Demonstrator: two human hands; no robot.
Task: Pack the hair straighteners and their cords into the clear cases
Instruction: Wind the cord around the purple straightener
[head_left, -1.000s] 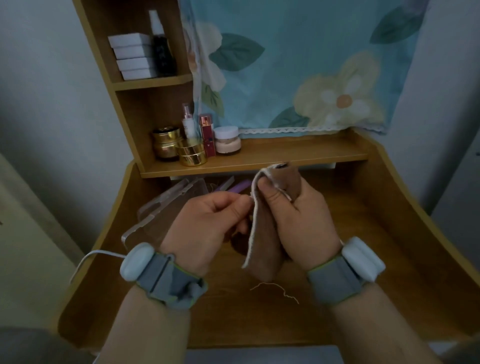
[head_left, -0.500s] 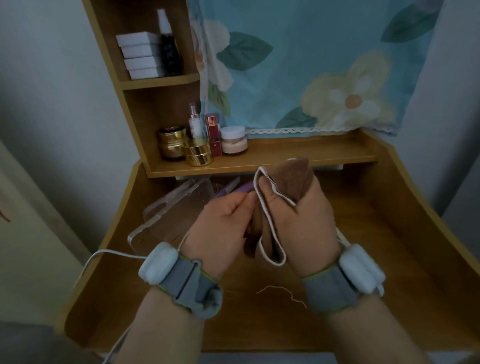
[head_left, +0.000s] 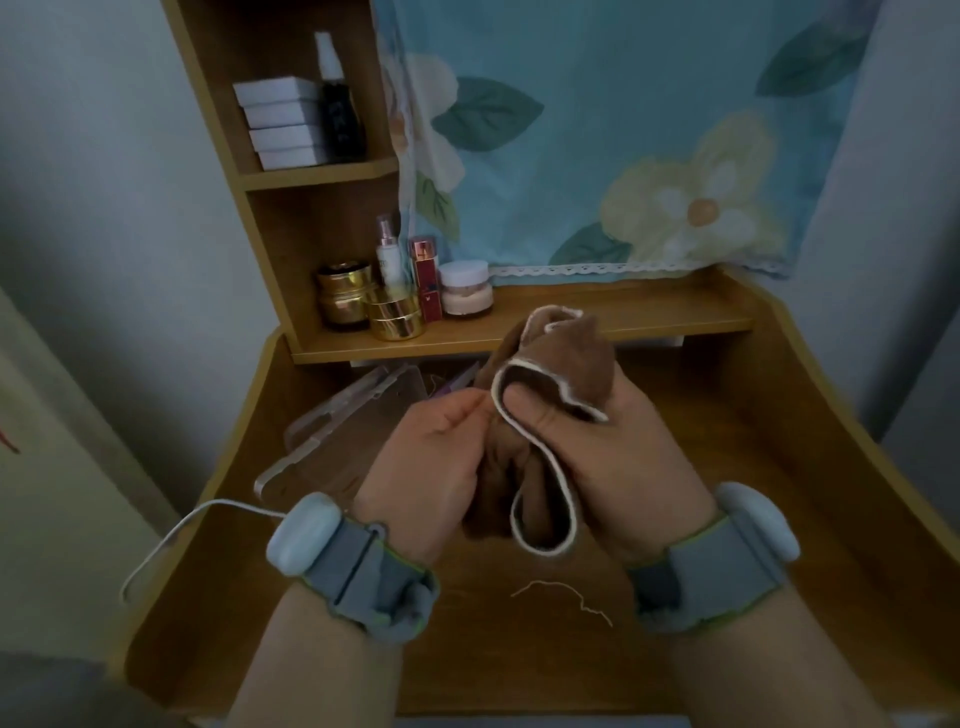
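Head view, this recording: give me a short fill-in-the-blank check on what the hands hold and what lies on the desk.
1. Both hands, left hand and right hand, grip a brown cloth with a ____ stitched edge.
2. The clear plastic cases lie on the wooden desk to the ____ of the hands.
3. The loose pale thread lies on the desk between the two ____.

Missing words: white; left; forearms

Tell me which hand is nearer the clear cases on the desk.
Left. The left hand is just right of the clear cases; the right hand is farther right, beyond the brown cloth.
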